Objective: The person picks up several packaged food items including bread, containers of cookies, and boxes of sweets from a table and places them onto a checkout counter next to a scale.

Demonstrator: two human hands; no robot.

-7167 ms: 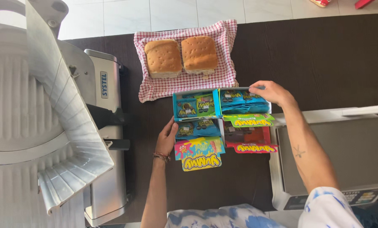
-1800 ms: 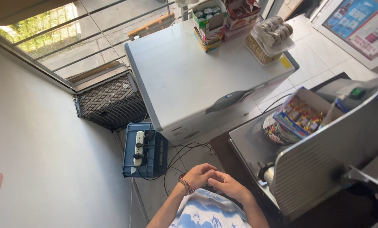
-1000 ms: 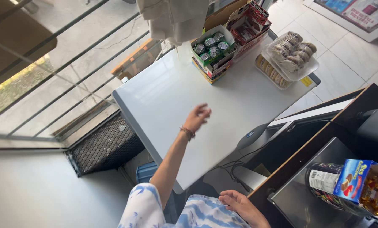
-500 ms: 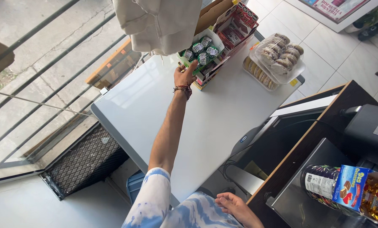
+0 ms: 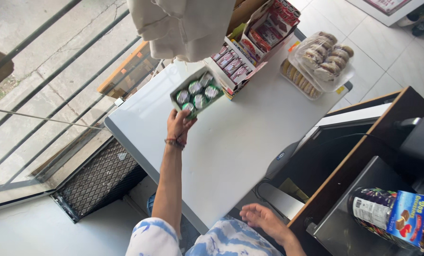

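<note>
Since 0.5 s ago left hand (image 5: 180, 127) has pulled the box (image 5: 196, 93) of green cups off the display | closed on its near edge, lifted above the white counter (image 5: 231, 142) | right hand (image 5: 264, 220) loose, empty | keep box level, support underneath.

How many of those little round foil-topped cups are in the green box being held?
5 visible: three along the far row of the green box and two in the near row; the left hand grips the near edge, so its fingers may hide another.
</note>
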